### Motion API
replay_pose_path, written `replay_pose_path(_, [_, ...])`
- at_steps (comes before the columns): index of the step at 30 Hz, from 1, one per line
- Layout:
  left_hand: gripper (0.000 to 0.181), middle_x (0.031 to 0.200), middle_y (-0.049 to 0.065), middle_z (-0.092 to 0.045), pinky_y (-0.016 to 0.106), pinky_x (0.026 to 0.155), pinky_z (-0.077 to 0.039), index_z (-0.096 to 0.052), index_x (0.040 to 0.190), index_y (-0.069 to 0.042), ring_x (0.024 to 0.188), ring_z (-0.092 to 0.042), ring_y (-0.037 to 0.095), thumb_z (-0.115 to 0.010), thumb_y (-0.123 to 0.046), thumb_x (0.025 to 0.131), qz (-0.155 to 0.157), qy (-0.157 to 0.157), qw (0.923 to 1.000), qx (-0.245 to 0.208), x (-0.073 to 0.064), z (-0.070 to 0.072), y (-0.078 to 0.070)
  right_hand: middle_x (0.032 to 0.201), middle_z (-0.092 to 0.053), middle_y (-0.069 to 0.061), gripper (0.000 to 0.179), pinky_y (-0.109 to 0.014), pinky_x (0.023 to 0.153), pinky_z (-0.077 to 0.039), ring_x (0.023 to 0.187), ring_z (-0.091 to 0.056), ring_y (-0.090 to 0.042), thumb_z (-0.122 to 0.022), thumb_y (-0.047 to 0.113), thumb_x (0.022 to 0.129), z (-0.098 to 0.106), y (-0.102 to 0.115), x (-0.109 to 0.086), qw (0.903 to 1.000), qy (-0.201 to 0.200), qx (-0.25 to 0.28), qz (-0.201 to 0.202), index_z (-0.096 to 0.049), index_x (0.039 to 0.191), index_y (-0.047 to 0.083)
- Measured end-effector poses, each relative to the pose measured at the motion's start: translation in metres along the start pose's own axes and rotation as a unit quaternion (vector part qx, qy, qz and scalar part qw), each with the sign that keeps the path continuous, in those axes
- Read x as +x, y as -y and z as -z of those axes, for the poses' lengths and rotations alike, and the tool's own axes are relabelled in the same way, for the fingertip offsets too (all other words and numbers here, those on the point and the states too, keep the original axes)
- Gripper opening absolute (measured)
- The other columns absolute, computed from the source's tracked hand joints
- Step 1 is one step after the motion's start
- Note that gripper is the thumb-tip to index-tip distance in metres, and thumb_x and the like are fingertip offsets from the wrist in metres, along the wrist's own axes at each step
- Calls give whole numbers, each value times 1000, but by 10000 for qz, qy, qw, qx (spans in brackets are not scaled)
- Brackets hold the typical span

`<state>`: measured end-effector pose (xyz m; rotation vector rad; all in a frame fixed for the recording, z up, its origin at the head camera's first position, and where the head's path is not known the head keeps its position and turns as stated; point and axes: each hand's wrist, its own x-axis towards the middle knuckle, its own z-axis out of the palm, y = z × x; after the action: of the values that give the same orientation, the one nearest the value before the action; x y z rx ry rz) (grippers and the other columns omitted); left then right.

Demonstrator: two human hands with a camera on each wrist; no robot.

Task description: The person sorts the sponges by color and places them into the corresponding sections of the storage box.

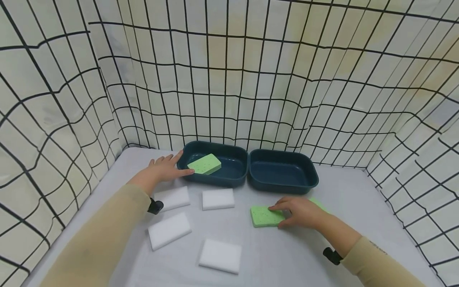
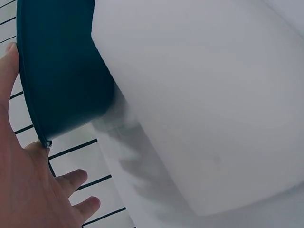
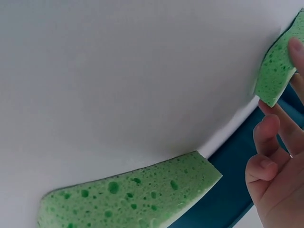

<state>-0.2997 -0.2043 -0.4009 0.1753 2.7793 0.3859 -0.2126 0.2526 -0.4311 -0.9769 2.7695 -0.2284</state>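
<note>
In the head view my right hand (image 1: 303, 211) is at a green sponge (image 1: 264, 216) on the white table, its thumb and fingers at the edges of the sponge. A second green sponge (image 3: 133, 194) lies nearby, large in the right wrist view and partly hidden behind the hand in the head view. My left hand (image 1: 165, 167) spreads over the left end of a dark teal bin (image 1: 215, 182), with thumb and index finger touching its rim. Inside that bin a green sponge (image 1: 205, 164) leans tilted.
Beside the first bin stands another teal bin (image 1: 283, 187). Several white blocks lie on the table, among them one by the bin (image 1: 218, 199) and one at the front (image 1: 220, 256). A black wire grid (image 1: 236, 93) over white cloth surrounds the table's back and sides.
</note>
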Motion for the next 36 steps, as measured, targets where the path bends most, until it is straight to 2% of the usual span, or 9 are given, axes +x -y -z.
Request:
replay_pose_path(5, [114,159,33,-10,72,111,1,1,160,-12,143,-5,57,-39,-86,83,17,18,10000,17,-2,0,2,136,-60,-4,54,-49,99,-47,126,-55,-28,-80,40,82,5,2,-1,10000,38,22,-83,-65,133,30])
replay_pose_path(8, [115,159,34,-9,72,111,1,1,160,-12,143,-5,58,-39,-86,82,19,35,10000,7,-3,0,2,139,-58,-4,52,-46,94,-51,125,-56,-28,-78,38,84,11,2,-3,9998,-21,71,-166,-64,134,33])
replay_pose_path(12, [113,159,33,-9,72,111,1,1,160,-13,143,-5,57,-40,-85,83,32,48,10000,-17,-3,1,1,140,-57,-2,51,-32,76,-52,99,-63,-16,-77,36,86,23,3,-3,9998,-127,44,-135,-63,135,34])
replay_pose_path(15, [112,159,32,-10,71,112,1,1,160,-13,144,-5,56,-41,-84,84,39,34,10000,-15,-3,1,1,140,-57,-4,50,-26,67,-47,78,-57,-7,-77,34,86,34,4,-2,9998,-183,88,27,-63,135,33])
replay_pose_path(18, [113,159,33,-10,71,112,0,1,160,-12,143,-6,57,-41,-84,84,16,9,10000,-24,-4,1,1,139,-57,-2,50,-23,63,-45,70,-49,-2,-78,33,87,45,4,-1,9995,-211,224,102,-63,135,33])
replay_pose_path(26, [112,159,33,-10,71,112,1,0,160,-12,143,-6,56,-42,-83,85,3,-15,10000,-69,-4,1,1,143,-54,-1,51,-24,63,-45,66,-48,-2,-77,33,88,70,4,17,9991,-256,222,263,-61,136,34])
replay_pose_path(33, [111,159,33,-11,72,112,0,0,160,-12,144,-8,56,-42,-82,85,-55,-82,9999,-80,-2,0,1,146,-51,-1,52,-27,67,-45,70,-51,-6,-77,32,88,93,14,51,9996,-124,-64,232,-61,137,34])
replay_pose_path(34, [111,159,33,-11,72,112,0,0,160,-13,144,-7,56,-42,-82,85,-49,-71,9999,-84,-2,-1,1,147,-51,-1,52,-28,68,-46,72,-52,-7,-77,32,88,95,16,57,9997,-70,-84,227,-61,137,34])
replay_pose_path(36, [112,159,33,-10,72,111,1,0,160,-13,143,-6,56,-42,-83,84,-57,-47,9999,-100,-2,-1,1,147,-50,-1,52,-32,77,-50,88,-60,-11,-77,33,88,100,20,69,9997,32,-141,193,-61,137,34])
